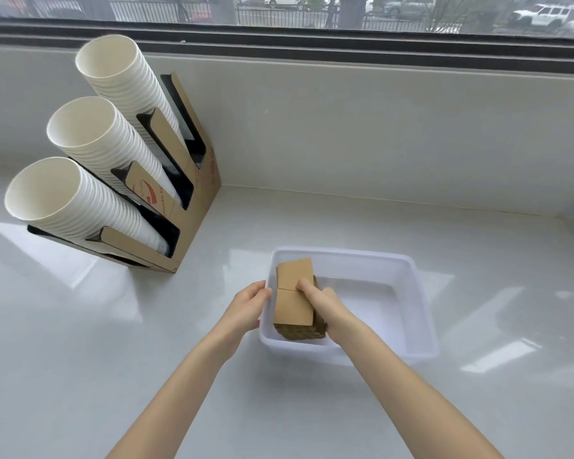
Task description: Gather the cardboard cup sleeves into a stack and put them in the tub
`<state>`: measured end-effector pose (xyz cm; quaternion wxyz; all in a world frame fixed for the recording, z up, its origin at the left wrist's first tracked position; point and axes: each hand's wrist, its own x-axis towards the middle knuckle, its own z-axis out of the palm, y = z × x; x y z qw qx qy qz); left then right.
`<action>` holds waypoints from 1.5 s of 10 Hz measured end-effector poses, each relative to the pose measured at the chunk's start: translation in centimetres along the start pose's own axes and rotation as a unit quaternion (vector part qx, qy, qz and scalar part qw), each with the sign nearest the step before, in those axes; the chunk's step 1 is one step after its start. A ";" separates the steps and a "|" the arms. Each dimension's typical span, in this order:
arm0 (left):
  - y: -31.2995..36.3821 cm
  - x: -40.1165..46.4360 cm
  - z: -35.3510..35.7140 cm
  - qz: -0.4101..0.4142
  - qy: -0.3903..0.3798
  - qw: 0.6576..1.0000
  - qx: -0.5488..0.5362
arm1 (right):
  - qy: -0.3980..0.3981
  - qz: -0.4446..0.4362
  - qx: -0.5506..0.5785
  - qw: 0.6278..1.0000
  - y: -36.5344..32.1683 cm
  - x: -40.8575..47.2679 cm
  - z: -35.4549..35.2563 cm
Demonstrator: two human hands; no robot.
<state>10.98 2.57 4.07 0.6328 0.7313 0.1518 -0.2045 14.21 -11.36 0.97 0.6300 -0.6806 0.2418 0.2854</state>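
Observation:
A stack of flat brown cardboard cup sleeves (pixel 294 293) sits inside the left end of a translucent white plastic tub (pixel 421 293) on the counter. My right hand (pixel 322 303) is inside the tub, its fingers pressed on the top and right side of the stack. My left hand (pixel 251 303) is at the tub's left wall, fingers curled against the outside of the rim beside the stack. The right part of the tub holds nothing.
A cardboard cup dispenser (pixel 193 207) with three slanted rows of white paper cups (pixel 93 130) stands at the back left. A low grey wall and a window (pixel 312 11) run along the back of the glossy white counter (pixel 312 409).

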 end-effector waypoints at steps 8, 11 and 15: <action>-1.3 0.4 0.0 0.046 -0.009 0.997 0.054 | -0.080 0.014 -0.048 0.996 -1.4 -1.9 1.3; -1.1 0.0 0.1 0.071 0.000 0.994 0.083 | -0.060 -0.015 -0.114 0.992 -1.3 -2.7 0.5; 2.7 -0.5 0.3 0.169 0.062 0.933 0.311 | 0.056 -0.126 -0.365 0.921 -3.2 -5.6 -3.3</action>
